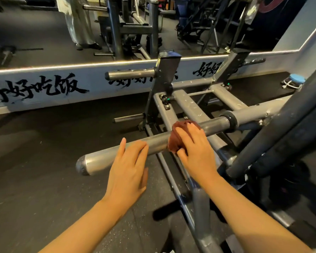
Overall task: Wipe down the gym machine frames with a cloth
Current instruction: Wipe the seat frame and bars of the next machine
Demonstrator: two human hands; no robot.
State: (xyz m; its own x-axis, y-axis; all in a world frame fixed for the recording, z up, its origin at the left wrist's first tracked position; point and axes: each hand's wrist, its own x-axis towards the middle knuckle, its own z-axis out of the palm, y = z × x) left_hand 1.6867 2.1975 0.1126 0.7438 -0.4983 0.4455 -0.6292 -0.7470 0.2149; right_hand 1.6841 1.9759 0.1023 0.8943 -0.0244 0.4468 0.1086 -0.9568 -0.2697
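Cloth [175,139] gripped by right hand [195,150]; left hand [130,167] flat on bar [157,141].

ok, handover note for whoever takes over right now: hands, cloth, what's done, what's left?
Right hand: wraps the reddish-brown cloth round the steel bar, about midway along it.
Left hand: fingers straight, resting on the same bar, nearer its capped free end; holds nothing.
Done: cannot tell from this view which stretches are already wiped.
Left: probably the rest of the bar, then the grey frame tubes behind it, which show white scuffs.
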